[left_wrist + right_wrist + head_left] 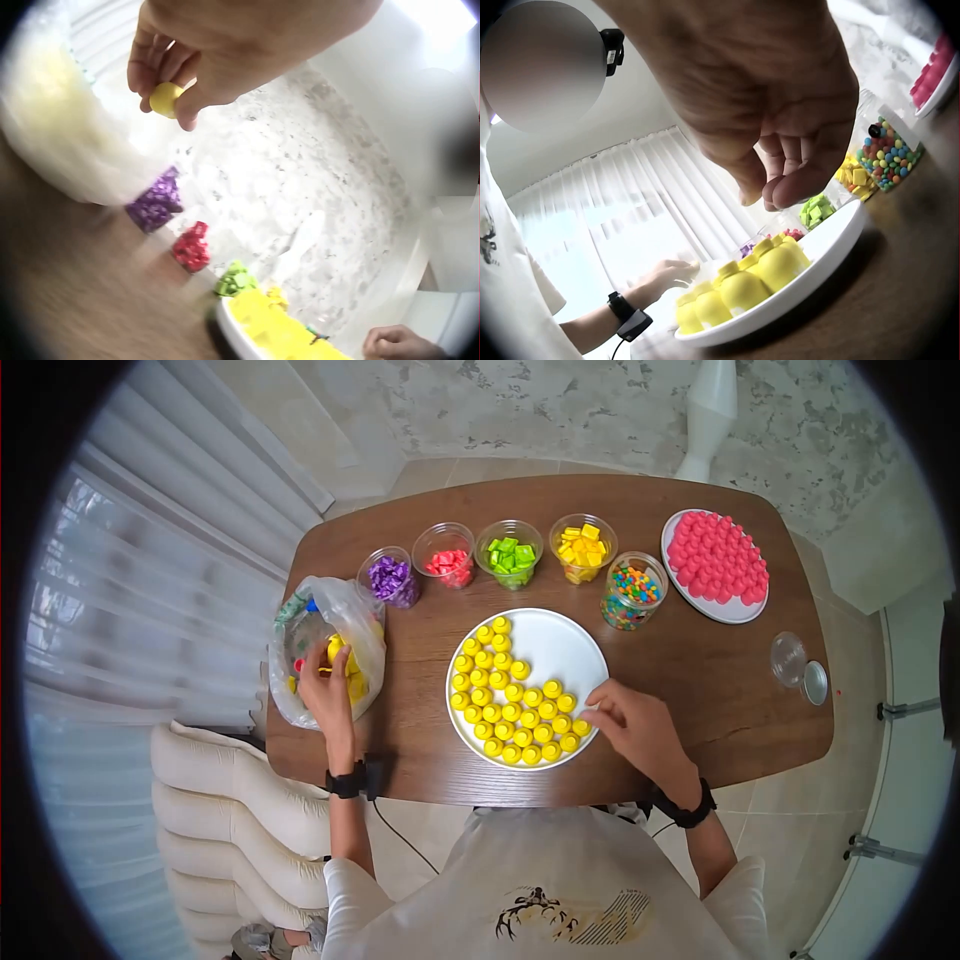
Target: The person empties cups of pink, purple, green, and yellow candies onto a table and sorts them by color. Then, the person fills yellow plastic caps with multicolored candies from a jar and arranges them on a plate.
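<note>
In the left wrist view my left hand (214, 56) pinches a small yellow rounded piece (166, 100) between thumb and fingers. From the head view, this hand (330, 690) is over the mouth of a translucent plastic bag (368, 635) with yellow and other coloured things inside. A round white plate (570, 645) carries many yellow bottle-shaped pieces (512, 712), set close together over its left and lower part. My right hand (640, 730) hovers at the plate's right rim, fingers loosely bent. Nothing shows between its fingers (806, 184) in the right wrist view.
Along the back stand clear cups of purple (390, 578), red (450, 565), green (511, 560) and yellow wrapped sweets (582, 550). Beside them is a jar of multicoloured candies (634, 595). A plate of pink pieces (716, 558) and two round lids (788, 659) lie right.
</note>
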The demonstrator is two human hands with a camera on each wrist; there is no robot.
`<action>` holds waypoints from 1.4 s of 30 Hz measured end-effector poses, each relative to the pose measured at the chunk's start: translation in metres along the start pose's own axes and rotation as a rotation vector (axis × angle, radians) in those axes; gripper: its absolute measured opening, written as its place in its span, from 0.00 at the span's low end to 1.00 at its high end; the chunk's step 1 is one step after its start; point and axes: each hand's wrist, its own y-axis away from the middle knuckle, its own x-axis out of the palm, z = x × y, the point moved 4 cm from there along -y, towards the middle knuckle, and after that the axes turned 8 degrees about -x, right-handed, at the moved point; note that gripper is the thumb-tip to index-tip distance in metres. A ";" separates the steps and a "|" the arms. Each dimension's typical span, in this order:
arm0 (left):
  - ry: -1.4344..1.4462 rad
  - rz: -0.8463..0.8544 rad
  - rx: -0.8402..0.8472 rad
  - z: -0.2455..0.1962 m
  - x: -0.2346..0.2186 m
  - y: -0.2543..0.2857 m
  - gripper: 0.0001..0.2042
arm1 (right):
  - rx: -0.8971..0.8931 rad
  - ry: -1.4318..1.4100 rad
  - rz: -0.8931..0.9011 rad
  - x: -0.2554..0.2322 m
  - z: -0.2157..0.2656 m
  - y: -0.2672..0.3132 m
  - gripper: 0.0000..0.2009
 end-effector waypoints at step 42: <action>-0.026 0.556 1.455 -0.302 0.222 0.128 0.09 | 0.138 -0.760 -0.581 -0.043 -0.027 0.005 0.07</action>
